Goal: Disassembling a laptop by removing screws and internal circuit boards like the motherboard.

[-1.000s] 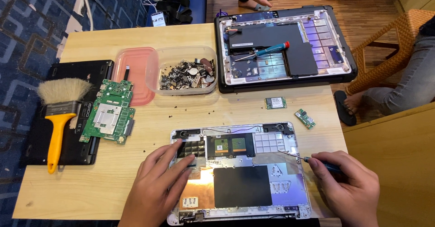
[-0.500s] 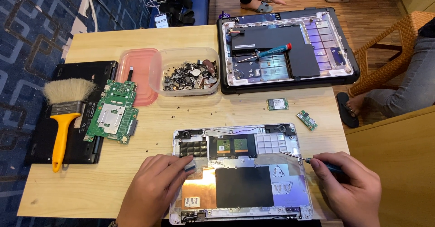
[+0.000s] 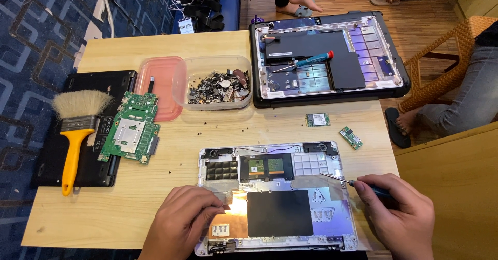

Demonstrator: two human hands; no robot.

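An opened white laptop base (image 3: 277, 197) lies at the near edge of the wooden table (image 3: 129, 223), its long axis running left to right across the person's front. The left hand (image 3: 181, 223) rests on the base's left part, fingers bent and pressing a flap of grey tape or foil (image 3: 220, 191) just left of the black rectangular touchpad back (image 3: 279, 213); its grip is narrow, pinching or pressing that flap, though I cannot tell which. The right hand (image 3: 399, 216) is closed around a thin blue-handled screwdriver (image 3: 358, 183), whose shaft points left and slightly away, its tip over the base's right half. The tip lies left of the right hand, so the right hand is the nearer to that spot.

Beyond the white base, a clear plastic tub (image 3: 215, 83) holds loose screws and small metal parts, with a pink lid (image 3: 158, 86) to its left. A green circuit board (image 3: 132, 130) lies left of the base on a black laptop lid (image 3: 83, 130), beside a yellow-handled brush (image 3: 75, 135). Behind the base on the right sits a second opened, dark laptop (image 3: 327, 63) with a red-and-blue screwdriver (image 3: 306, 62) on it. Two small green modules (image 3: 317, 119) (image 3: 351, 137) lie between the two laptops; their labels are too small to tell.
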